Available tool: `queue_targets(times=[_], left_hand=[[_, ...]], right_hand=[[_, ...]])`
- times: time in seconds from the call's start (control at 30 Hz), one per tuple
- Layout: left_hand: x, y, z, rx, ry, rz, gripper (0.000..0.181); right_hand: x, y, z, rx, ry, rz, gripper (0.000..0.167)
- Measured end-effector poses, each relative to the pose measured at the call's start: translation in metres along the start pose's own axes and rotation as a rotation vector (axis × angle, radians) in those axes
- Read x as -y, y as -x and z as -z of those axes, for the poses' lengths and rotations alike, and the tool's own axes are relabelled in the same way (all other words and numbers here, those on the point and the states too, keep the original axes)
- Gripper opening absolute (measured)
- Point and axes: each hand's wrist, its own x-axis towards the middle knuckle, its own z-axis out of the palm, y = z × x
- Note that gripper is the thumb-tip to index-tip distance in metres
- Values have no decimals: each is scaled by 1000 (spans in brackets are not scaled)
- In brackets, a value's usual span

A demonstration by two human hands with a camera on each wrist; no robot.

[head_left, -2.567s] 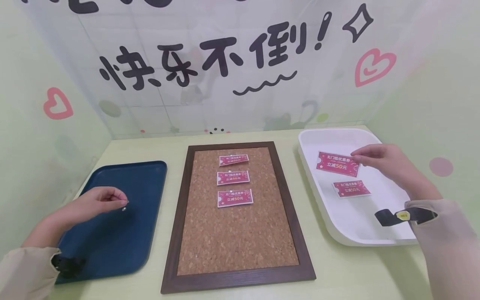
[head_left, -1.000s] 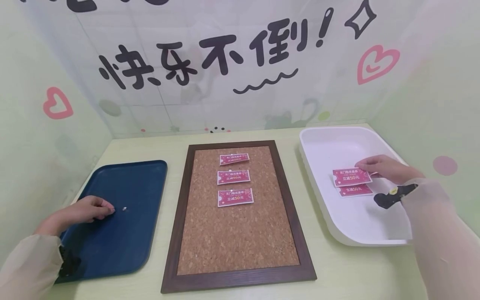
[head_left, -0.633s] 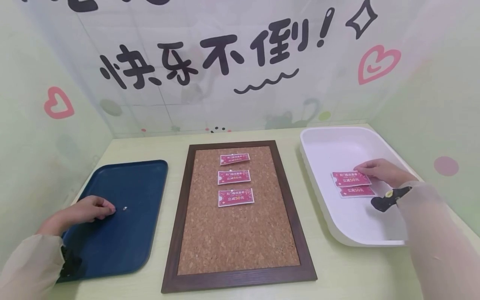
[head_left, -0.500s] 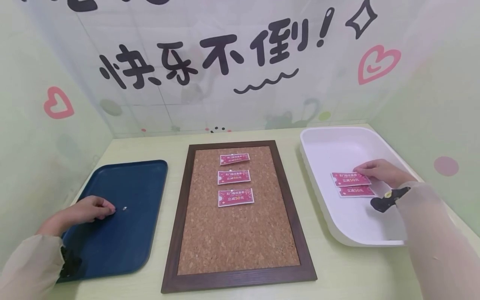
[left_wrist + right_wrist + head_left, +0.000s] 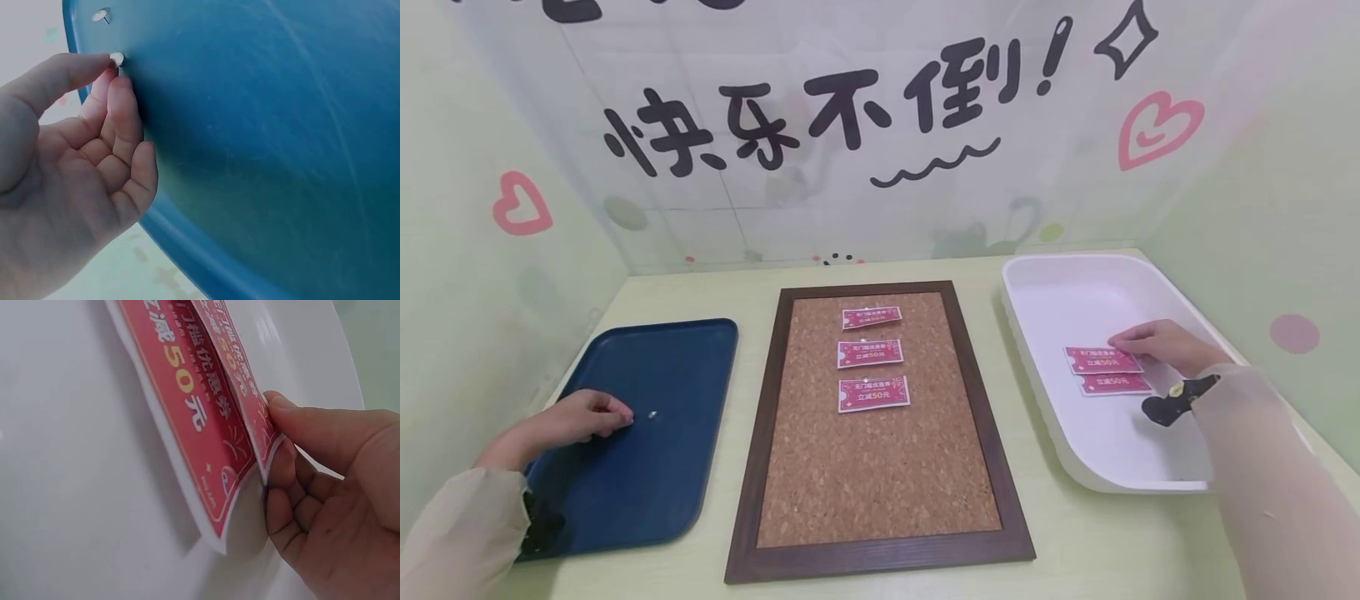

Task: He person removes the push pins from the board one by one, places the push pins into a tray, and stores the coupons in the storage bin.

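My left hand is low over the dark blue tray. Its thumb and fingertips pinch a silver thumbtack by the head. Another thumbtack lies on the tray just right of those fingers. Over at the white tray, my right hand grips the right end of a red coupon between thumb and fingers. That coupon partly covers a second coupon lying in the white tray. Between the trays is a framed cork board, with three similar coupons pinned one above another.
The trays and board stand on a pale table. A printed backdrop rises behind them, and pale side walls flank the table. The white tray has raised sides.
My right hand has lowered its coupon toward the one in the white tray, now overlapping it. My left hand has moved slightly left and down toward the blue tray. Both have barely moved lately.
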Motion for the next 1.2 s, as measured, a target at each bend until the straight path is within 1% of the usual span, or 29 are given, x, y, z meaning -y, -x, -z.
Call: queue_targets(times=[0.13, 0.3, 0.37, 0.43, 0.5, 0.6, 0.67, 0.77, 0.83, 0.9, 1.03, 1.1, 1.2], left_hand=[[0, 2, 1, -20, -13, -15, 29], [-1, 5, 4, -43, -38, -41, 27], [-3, 6, 5, -57, -44, -65, 27], [-6, 6, 5, -79, -49, -91, 26], [-13, 7, 6, -99, -51, -118, 26], [-27, 9, 6, -128, -50, -159, 26], [-38, 9, 5, -144, -50, -198, 26], [-57, 10, 4, -161, -52, -254, 23], [-70, 11, 3, -169, -62, -299, 21], [-83, 12, 0, -170, -65, -325, 20], [-106, 12, -6, -169, -66, -365, 18], [-116, 12, -10, -161, -63, -376, 19], [-130, 10, -14, -134, -46, -410, 19]], right_hand=[[3, 1, 1, 8, 3, -25, 42], [4, 2, 4, -10, 42, -66, 48], [7, 4, 6, -15, 59, -70, 49], [12, 5, 7, -19, 61, -54, 49], [20, 7, 9, -24, 57, -26, 48], [33, 7, 10, -34, 50, 16, 48], [45, 6, 10, -44, 51, 46, 48], [69, 6, 7, -66, 57, 89, 45], [86, 5, 5, -80, 66, 136, 42], [103, 5, 1, -96, 75, 190, 37], [137, 4, -8, -108, 84, 325, 27], [153, 6, -12, -107, 80, 373, 24], [174, 7, -19, -83, 69, 434, 22]])
